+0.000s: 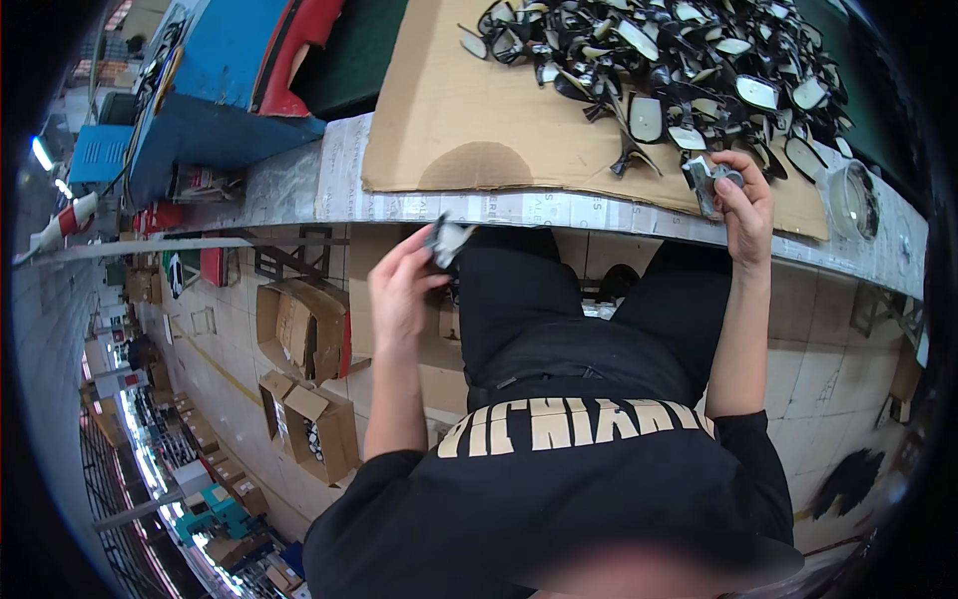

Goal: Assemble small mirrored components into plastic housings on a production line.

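My left hand [402, 290] is below the table's front edge, above my lap, pinching a small black part with a pale mirror-like face [445, 240]. My right hand [746, 203] is raised at the table's edge, fingers closed on a small grey metal tool [707, 180]. Just beyond it, a large heap of black parts with pale mirror-like faces [679, 70] lies on a brown cardboard sheet [449, 110] spread over the table.
A round clear container [854, 200] stands at the table's right end. Blue and red machine parts [230, 80] sit at the far left. Open cardboard boxes [309, 399] stand on the tiled floor to my left, one holding more parts.
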Demonstrator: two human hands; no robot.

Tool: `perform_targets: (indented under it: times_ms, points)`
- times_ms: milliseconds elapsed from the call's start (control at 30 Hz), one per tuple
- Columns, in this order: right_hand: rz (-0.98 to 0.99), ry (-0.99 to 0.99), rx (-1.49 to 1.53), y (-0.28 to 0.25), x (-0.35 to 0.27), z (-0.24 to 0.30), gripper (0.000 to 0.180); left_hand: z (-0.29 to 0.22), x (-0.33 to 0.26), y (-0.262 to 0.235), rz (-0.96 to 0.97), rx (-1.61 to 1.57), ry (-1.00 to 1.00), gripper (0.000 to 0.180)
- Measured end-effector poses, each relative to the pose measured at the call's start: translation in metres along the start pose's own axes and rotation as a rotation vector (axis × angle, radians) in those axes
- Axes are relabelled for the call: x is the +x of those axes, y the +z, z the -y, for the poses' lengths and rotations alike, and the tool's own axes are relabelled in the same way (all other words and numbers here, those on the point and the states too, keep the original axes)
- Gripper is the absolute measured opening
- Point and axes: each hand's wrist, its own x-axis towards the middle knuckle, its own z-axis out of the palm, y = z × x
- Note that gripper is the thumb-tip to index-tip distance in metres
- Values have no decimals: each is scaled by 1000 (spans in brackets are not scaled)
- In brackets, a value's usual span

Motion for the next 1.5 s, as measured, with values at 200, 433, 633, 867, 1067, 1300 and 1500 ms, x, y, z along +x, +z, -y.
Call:
perform_targets:
  times_ms: [200, 433, 633, 867, 1067, 1300, 1500]
  points:
    - [-20, 43, 204, -12, 10, -8, 33, 2, 10, -53, -256, 701, 470, 27]
    - [-17, 50, 215, -15, 7, -11, 32, -20, 40, 125, 358, 596, 819, 36]
    - [-14, 57, 217, -12, 1, -11, 30, 16, 85, 199, 556, 585, 865, 29]
    - [-17, 48, 219, -13, 5, -10, 30, 34, 96, 171, 429, 13, 430, 12]
    - [-22, 21, 222, -15, 5, -15, 32, 13, 68, 145, 410, -424, -154, 34]
    - [-21, 27, 194, -13, 5, -16, 32, 14, 53, 137, 486, -722, -400, 39]
    - [-28, 25, 166, -10, 4, -14, 31, 12, 44, 129, 555, -801, -430, 39]
